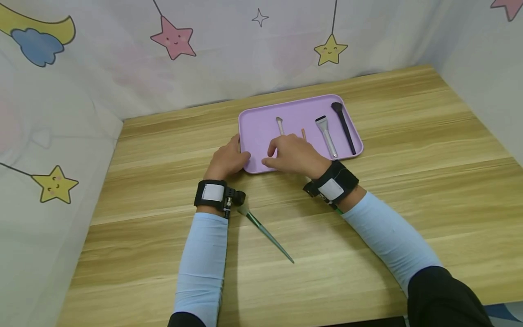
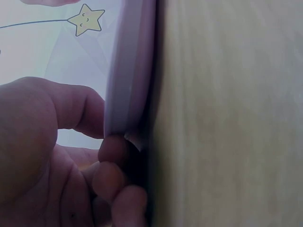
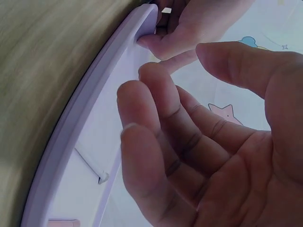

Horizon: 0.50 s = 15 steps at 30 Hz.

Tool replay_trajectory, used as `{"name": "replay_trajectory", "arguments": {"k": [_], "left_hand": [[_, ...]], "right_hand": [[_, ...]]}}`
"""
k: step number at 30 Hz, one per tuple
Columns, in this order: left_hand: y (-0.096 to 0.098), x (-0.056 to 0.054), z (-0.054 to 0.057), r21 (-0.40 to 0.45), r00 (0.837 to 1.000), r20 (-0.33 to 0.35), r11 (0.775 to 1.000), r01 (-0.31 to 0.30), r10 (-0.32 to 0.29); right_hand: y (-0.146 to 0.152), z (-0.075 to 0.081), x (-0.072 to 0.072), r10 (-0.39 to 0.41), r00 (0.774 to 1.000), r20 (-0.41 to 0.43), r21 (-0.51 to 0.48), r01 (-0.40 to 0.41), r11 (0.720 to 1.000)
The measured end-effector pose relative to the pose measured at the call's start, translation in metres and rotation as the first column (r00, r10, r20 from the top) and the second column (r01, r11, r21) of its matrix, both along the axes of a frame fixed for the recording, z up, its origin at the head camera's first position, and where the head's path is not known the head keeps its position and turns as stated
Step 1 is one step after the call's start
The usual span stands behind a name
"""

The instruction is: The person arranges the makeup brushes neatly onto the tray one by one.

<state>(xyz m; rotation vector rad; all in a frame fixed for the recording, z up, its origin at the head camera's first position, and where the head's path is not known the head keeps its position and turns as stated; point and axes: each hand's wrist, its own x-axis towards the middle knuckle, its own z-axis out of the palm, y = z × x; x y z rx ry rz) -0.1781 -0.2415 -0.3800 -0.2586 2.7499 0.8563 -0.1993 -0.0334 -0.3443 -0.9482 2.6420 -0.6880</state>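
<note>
A lilac tray (image 1: 257,131) lies on the table, and my left hand (image 1: 226,159) grips its near left corner. In the left wrist view the thumb lies over the tray rim (image 2: 125,75) while curled fingertips press from outside and below. My right hand (image 1: 300,154) hovers over the tray's front part, fingers loosely bent, nothing between them. Beneath and beside it in the tray are a small pale-handled makeup brush (image 1: 280,125) and an orange-brown handle (image 1: 303,134), both partly hidden by the hand. Farther right lie a wide flat silver brush (image 1: 327,137) and a black brush (image 1: 346,129).
On the wooden table (image 1: 163,181), a green makeup brush (image 1: 265,230) lies diagonally between the forearms, its bristles close to the left wrist camera (image 1: 238,197). A white curtain (image 1: 229,45) printed with stars hangs behind the table's far edge.
</note>
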Motion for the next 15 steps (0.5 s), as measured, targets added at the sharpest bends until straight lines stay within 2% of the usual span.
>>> {"name": "replay_trajectory", "arguments": {"k": [15], "left_hand": [[-0.0017, -0.0013, -0.0017, -0.003, 1.000, -0.001, 1.000, 0.013, -0.013]], "right_hand": [[-0.0008, 0.0003, 0.0092, 0.034, 0.999, -0.013, 0.061, -0.033, 0.998]]}}
